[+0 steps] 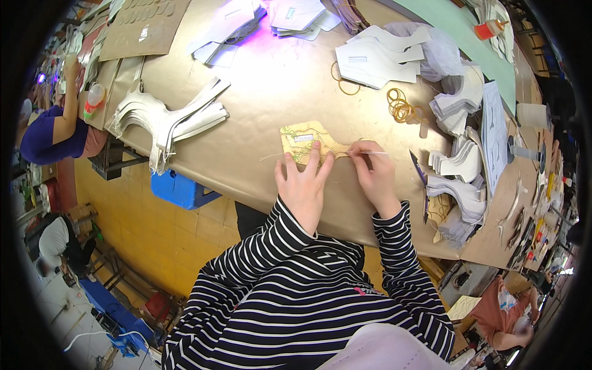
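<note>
A flat yellow shoe-part-like piece with a green pattern and a small white label lies near the table's front edge. My left hand rests on it with fingers spread, pressing it to the table. To its right, my right hand is pinched at the narrow right end of the yellow piece. A thin white stick, like a pen refill, sticks out from its fingers; the tip is too small to make out. Loose pale threads trail from the piece.
Right of my hands lie a dark pointed tool, stacks of curved white cut pieces and rubber bands. More white pieces lie farther back. At left are a strap-like bundle and a blue stool. Other people work nearby.
</note>
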Demonstrator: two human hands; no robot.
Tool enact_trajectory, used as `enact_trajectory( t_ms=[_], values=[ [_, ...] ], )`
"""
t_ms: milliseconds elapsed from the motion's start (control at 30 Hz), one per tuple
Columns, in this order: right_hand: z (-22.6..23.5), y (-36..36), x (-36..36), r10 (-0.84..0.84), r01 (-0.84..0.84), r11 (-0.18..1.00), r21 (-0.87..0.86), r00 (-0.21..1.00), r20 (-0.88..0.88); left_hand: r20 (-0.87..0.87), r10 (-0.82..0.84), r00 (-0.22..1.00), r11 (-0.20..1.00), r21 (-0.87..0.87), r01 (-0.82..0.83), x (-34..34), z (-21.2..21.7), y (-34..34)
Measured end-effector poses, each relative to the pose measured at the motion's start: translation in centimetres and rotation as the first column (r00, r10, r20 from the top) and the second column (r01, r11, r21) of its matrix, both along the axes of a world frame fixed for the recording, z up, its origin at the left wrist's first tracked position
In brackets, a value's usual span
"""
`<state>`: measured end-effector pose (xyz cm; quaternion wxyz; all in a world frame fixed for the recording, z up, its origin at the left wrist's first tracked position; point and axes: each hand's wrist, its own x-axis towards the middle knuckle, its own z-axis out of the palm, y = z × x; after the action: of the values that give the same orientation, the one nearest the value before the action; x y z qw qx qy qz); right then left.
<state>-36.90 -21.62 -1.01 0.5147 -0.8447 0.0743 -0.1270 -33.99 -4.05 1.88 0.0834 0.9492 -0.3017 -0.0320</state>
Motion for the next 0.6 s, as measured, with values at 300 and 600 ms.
enact_trajectory(
  t_ms=[300,600],
  values=[
    [-0.2,-1.1,-1.1,-0.074,0.076,0.997,-0.032,0.995,0.067,0.004,0.044,0.999,0.999,0.023,-0.045,-0.3,-0.6,-0.8],
    [-0.4,-1.0,-1.1,-0.133,0.127,0.988,0.082,0.989,0.070,0.075,0.065,0.995,0.992,0.105,-0.072,-0.6,-1.2,-2.2]
  ],
)
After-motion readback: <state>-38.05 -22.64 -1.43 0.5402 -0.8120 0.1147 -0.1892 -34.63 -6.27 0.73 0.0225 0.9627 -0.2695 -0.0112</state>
